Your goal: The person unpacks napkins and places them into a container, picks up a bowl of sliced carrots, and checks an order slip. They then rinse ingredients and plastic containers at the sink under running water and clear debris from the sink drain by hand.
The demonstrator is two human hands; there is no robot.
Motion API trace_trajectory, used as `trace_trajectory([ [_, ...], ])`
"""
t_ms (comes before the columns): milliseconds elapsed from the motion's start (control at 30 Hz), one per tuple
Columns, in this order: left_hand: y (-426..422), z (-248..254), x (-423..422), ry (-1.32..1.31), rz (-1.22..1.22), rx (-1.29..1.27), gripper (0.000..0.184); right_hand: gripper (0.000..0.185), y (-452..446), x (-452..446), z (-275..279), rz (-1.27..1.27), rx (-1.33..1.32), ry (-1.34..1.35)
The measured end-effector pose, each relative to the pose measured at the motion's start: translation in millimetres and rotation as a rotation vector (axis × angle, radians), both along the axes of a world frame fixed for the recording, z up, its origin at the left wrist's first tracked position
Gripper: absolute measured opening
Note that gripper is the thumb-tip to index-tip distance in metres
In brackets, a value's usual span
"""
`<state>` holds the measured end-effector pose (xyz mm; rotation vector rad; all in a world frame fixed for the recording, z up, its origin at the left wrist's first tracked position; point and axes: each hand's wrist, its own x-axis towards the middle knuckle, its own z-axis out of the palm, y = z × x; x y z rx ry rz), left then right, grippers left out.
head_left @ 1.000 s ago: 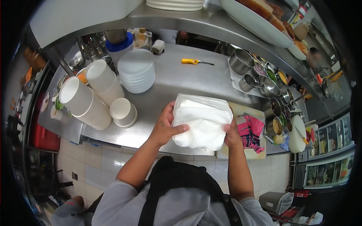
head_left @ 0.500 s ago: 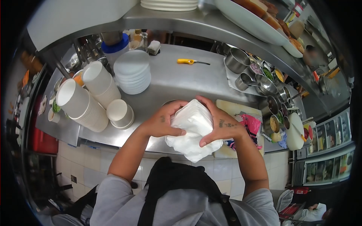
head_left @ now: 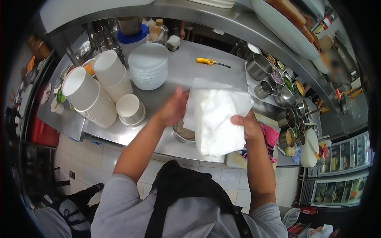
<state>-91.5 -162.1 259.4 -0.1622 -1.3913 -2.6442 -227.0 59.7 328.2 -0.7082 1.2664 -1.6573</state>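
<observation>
A stack of thin white sheets (head_left: 220, 123), soft and wrinkled on top, is held up in front of me over the counter. Whether it is paper or plastic I cannot tell. My right hand (head_left: 249, 125) grips its right edge, thumb on the top face and fingers behind. At the left edge is my left hand (head_left: 172, 109), smeared by motion; its fingertips are partly hidden by a translucent sheet, so its grip is unclear. Below, a round metal bowl (head_left: 183, 135) with something brown inside is half covered by the stack.
Stacked white paper tubs (head_left: 91, 95) and round white lids (head_left: 149, 69) stand left on the steel counter (head_left: 186, 75). A yellow lighter (head_left: 206, 61) lies at the back. Metal pots (head_left: 258, 66) and a cutting board (head_left: 234, 160) are right. A shelf (head_left: 170, 16) spans overhead.
The stack has turned and opened out into a flatter, wider face. My left hand has moved off its front to the left edge; my right hand has shifted slightly right. More of the bowl shows.
</observation>
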Motion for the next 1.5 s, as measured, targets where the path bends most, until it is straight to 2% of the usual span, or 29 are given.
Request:
trace_trajectory([
  [67, 18, -10, 6, 0.011, -0.114, 0.325, 0.077, 0.063, -10, -1, -6, -0.016, -0.067, -0.140],
  [100, 24, -12, 10, 0.009, -0.114, 0.327, 0.077, 0.063, -15, -3, -14, -0.017, -0.065, -0.141],
  [167, 32, -15, 17, -0.251, 0.119, 0.163, 0.070, 0.058, -26, -8, -37, -0.066, 0.076, -0.119],
  [200, 34, -16, 20, -0.251, 0.120, 0.163, 0.070, 0.055, -31, -8, -44, -0.068, 0.111, -0.067],
  [267, 37, -21, 27, -0.500, 0.139, 0.127, 0.069, 0.056, -41, -12, -67, -0.059, 0.157, -0.036],
  [400, 50, -34, 38, -0.522, 0.217, 0.204, 0.056, 0.058, -55, -17, -100, -0.049, 0.284, 0.076],
  [533, 51, -40, 45, -0.449, 0.263, 0.287, 0.053, 0.057, -64, -14, -95, -0.035, 0.482, 0.179],
  [567, 52, -41, 47, -0.463, 0.290, 0.216, 0.054, 0.057, -66, -14, -97, -0.032, 0.483, 0.180],
  [633, 54, -37, 52, -0.479, 0.315, 0.146, 0.055, 0.057, -67, -15, -104, -0.035, 0.581, 0.383],
  [700, 56, -24, 60, -0.636, 0.519, -0.321, 0.056, 0.057, -70, -18, -111, -0.029, 0.598, 0.414],
  [733, 56, -29, 63, -0.639, 0.516, -0.319, 0.056, 0.058, -71, -19, -116, -0.024, 0.616, 0.445],
  [800, 57, -39, 67, -0.421, 0.995, -1.090, 0.046, 0.058, -72, -22, -129, -0.014, 0.624, 0.480],
  [833, 58, -41, 69, -0.420, 0.993, -1.090, 0.046, 0.058, -74, -21, -128, -0.004, 0.629, 0.517],
  [900, 58, -44, 70, -0.039, 0.890, -1.337, 0.029, 0.058, -78, -22, -123, 0.013, 0.632, 0.519],
  [933, 61, -46, 70, -0.045, 0.883, -1.332, 0.029, 0.059, -77, -19, -119, 0.036, 0.639, 0.518],
  [1033, 69, -48, 58, -0.207, 0.411, -1.440, 0.018, 0.063, -77, -15, -110, 0.014, 0.656, 0.485],
  [1067, 69, -55, 52, -0.255, 0.345, -1.434, 0.023, 0.063, -78, -15, -109, 0.014, 0.656, 0.485],
  [1133, 67, -65, 43, -0.246, 0.287, -1.505, 0.024, 0.067, -79, -11, -108, -0.038, 0.776, 0.905],
  [1167, 67, -68, 39, -0.236, 0.230, -1.576, 0.027, 0.067, -79, -8, -106, -0.038, 0.777, 0.902],
  [1200, 69, -70, 35, -0.237, 0.228, -1.576, 0.027, 0.069, -81, -4, -105, -0.029, 0.846, 1.013],
  [1233, 72, -69, 30, -0.299, 0.112, -1.678, 0.030, 0.071, -83, 1, -105, -0.018, 0.914, 1.123],
  [1267, 73, -69, 28, -0.361, -0.008, -1.775, 0.033, 0.071, -85, 5, -107, -0.019, 0.914, 1.120],
  [1333, 75, -68, 27, -0.397, 0.013, -1.746, 0.029, 0.074, -90, 12, -110, 0.047, 1.020, 1.185],
  [1400, 77, -67, 30, -0.431, 0.031, -1.715, 0.025, 0.073, -91, 14, -113, 0.051, 1.003, 1.212],
  [1467, 71, -65, 40, -0.105, 0.592, -1.273, 0.018, 0.073, -89, 15, -111, 0.054, 0.989, 1.233],
  [1500, 65, -63, 43, -0.099, 0.583, -1.277, 0.018, 0.072, -88, 14, -108, 0.070, 0.960, 1.223],
])
